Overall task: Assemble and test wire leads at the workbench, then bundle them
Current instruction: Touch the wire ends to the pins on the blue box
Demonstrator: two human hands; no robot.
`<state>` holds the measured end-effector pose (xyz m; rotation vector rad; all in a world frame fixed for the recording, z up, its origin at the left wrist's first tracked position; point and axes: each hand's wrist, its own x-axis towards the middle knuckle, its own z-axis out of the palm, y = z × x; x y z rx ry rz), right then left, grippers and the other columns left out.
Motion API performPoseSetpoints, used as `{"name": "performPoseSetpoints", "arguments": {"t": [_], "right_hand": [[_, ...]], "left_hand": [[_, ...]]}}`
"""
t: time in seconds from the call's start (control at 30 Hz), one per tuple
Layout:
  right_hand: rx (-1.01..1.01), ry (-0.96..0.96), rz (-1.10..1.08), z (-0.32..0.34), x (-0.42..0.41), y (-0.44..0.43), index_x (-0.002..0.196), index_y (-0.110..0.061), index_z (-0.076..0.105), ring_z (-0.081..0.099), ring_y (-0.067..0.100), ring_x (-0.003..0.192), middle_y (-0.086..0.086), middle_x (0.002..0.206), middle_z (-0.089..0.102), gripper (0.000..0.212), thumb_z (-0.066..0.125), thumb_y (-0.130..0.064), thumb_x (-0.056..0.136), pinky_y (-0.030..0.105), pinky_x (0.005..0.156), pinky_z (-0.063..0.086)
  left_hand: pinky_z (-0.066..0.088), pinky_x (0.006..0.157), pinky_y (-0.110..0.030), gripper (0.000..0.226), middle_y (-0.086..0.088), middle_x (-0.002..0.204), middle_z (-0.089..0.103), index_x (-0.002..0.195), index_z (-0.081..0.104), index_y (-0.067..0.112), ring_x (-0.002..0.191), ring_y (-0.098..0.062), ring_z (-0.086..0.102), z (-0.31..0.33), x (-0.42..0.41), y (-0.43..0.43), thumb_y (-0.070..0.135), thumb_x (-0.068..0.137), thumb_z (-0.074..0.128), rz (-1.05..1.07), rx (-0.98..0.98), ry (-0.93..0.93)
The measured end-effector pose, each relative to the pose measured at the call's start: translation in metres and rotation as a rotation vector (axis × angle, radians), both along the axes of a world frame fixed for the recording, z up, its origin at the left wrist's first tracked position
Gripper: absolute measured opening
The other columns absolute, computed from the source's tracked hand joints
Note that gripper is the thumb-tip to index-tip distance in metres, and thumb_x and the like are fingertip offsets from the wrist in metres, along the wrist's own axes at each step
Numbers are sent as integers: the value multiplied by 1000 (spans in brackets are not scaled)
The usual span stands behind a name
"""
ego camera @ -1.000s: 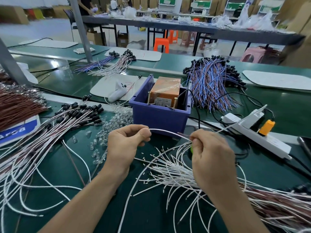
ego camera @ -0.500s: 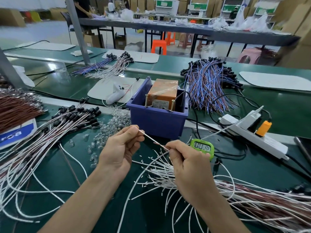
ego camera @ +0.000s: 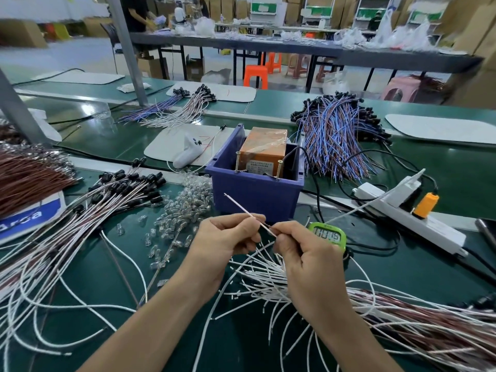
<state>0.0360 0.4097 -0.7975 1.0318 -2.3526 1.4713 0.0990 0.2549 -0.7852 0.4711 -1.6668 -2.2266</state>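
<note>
My left hand (ego camera: 228, 237) and my right hand (ego camera: 300, 253) meet in front of the purple bin (ego camera: 255, 189), both pinching one thin white wire lead (ego camera: 241, 208). The lead's free end slants up and to the left above my left hand. Under my right hand lies a fan of loose white leads (ego camera: 268, 285) that runs into a brown-and-white bundle (ego camera: 416, 318) at the right. A pile of leads with black caps (ego camera: 126, 183) lies at the left. Small clear bulbs (ego camera: 182, 208) are heaped between that pile and the bin.
A green timer (ego camera: 328, 234) sits just behind my right hand. The bin holds an orange tester box (ego camera: 264, 151). A white power strip (ego camera: 410, 218) with an orange plug lies at right, blue-striped leads (ego camera: 335, 135) behind, brown wires (ego camera: 26, 175) far left.
The hands have closed together; the lead now sticks out up-left past my left hand instead of spanning between them. The view has tilted a little.
</note>
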Motion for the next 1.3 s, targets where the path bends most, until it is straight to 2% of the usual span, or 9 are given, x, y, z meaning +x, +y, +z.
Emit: {"name": "performPoseSetpoints", "arguments": {"t": [0.17,0.3,0.47,0.63,0.77,0.9,1.07,1.2,1.3], "right_hand": [[-21,-18,1,2,3,-1,100,-35,56,67,6,72,-15,86,70,21,60,-15,101,31,61,52],[1,189,-160,9,-2,8,98,-31,63,54,0,62,-13,69,62,9,59,-24,101,15,60,39],[-82,120,-157,37,-17,10,93,-30,74,55,7,57,-14,62,62,13,73,-17,92,11,54,37],[-75,89,-70,75,-38,-6,89,-29,64,64,9,59,-23,75,71,17,74,-16,91,23,61,48],[-68,27,-16,83,-53,-15,80,-27,64,64,10,57,-18,67,71,19,75,-14,88,24,59,51],[-38,-8,-3,78,-62,-15,76,-27,68,66,5,59,-18,66,70,20,78,-14,86,20,59,53],[11,-22,-6,71,-65,-15,75,-29,69,66,6,60,-17,66,70,18,78,-18,87,24,58,54],[20,-1,-33,71,-66,-14,72,-30,68,61,7,52,-14,60,67,20,79,-19,86,15,52,45],[27,5,-59,71,-67,-12,72,-29,69,61,9,52,-14,59,68,19,78,-19,86,20,53,48]], "left_hand": [[55,62,-19,17,-7,78,75,80,81,17,66,-13,67,1,-3,2,19,92,68,140,-19,-6],[56,58,-23,28,-10,77,77,88,62,16,66,-21,71,3,-1,-6,15,109,44,304,-159,22],[27,40,-23,34,7,49,43,73,66,26,43,-11,33,6,-4,-19,23,104,53,496,-335,-59],[25,37,-22,30,9,40,36,65,57,14,38,-8,28,16,-9,-24,37,84,53,599,-694,-144],[32,45,-27,30,3,49,50,62,54,17,51,-15,47,16,-11,-23,37,85,49,610,-922,-176],[35,51,-33,29,6,54,54,64,55,21,57,-15,51,7,-14,-22,37,87,48,610,-936,-170],[33,50,-23,33,6,57,54,60,52,18,61,-15,50,4,-17,-22,34,89,49,639,-960,-155],[37,53,-22,35,5,56,54,57,51,18,58,-15,50,2,-15,-22,33,89,49,635,-947,-137],[38,54,-25,37,6,56,54,57,50,19,58,-15,50,4,-15,-23,33,90,49,651,-926,-131]]}}
